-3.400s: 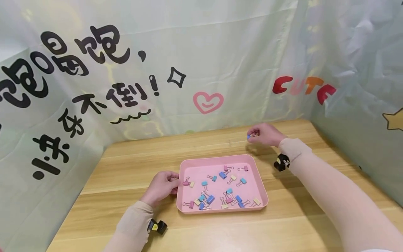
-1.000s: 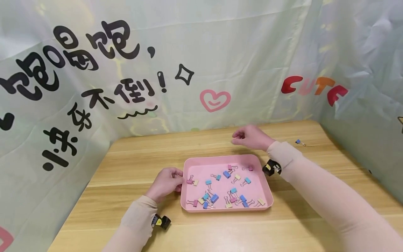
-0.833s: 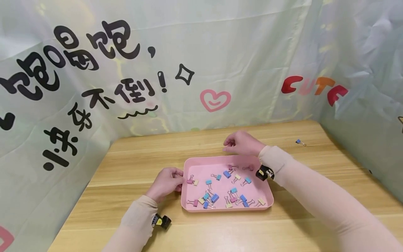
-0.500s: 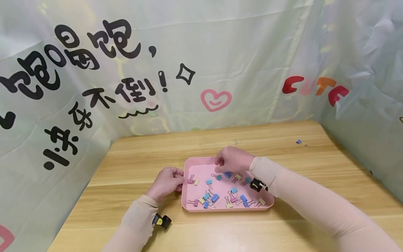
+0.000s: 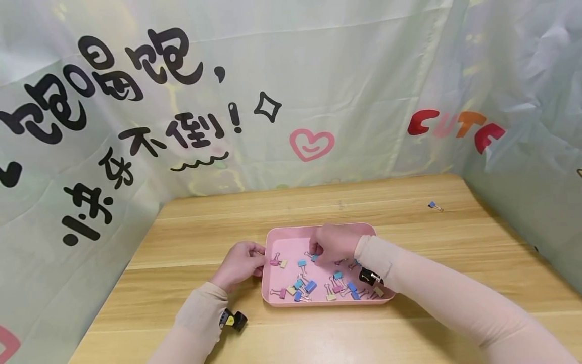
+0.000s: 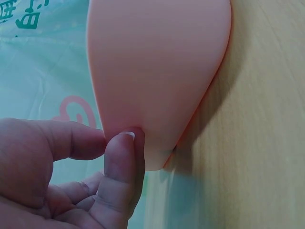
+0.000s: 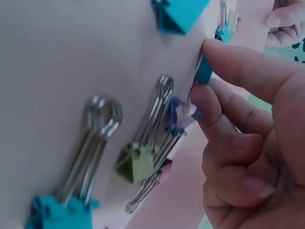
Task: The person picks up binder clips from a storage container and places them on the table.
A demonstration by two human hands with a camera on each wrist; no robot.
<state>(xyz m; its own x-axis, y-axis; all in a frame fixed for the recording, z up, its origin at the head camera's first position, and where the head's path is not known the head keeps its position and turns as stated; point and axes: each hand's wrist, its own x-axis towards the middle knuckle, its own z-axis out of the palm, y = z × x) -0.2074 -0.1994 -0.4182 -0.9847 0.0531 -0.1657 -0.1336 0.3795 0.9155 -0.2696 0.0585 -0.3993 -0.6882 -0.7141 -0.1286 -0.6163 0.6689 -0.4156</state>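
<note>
A shallow pink tray (image 5: 291, 232) holds several binder clips in pink, yellow, teal and blue. My left hand (image 5: 241, 265) grips its left side, the thumb (image 6: 119, 160) against the outer wall and the index finger at the rim. Inside the tray, my right hand (image 5: 335, 243) pinches a teal binder clip (image 7: 205, 70) between thumb and index finger, the other fingers curled. Its wire handles (image 5: 308, 254) point to the left. Clips at the back right of the tray are hidden behind the right hand and wrist.
A lone blue binder clip (image 5: 432, 205) lies on the wooden table (image 5: 204, 217) at the far right. Printed fabric (image 5: 364, 101) hangs behind the table and along both sides. In the right wrist view, a yellow clip (image 7: 138, 164) and another teal clip (image 7: 64, 212) lie nearby.
My right hand put the blue binder clip down at the far right, moved back left and lowered into the tray onto a teal clip. My left hand has stayed at the tray's side.
</note>
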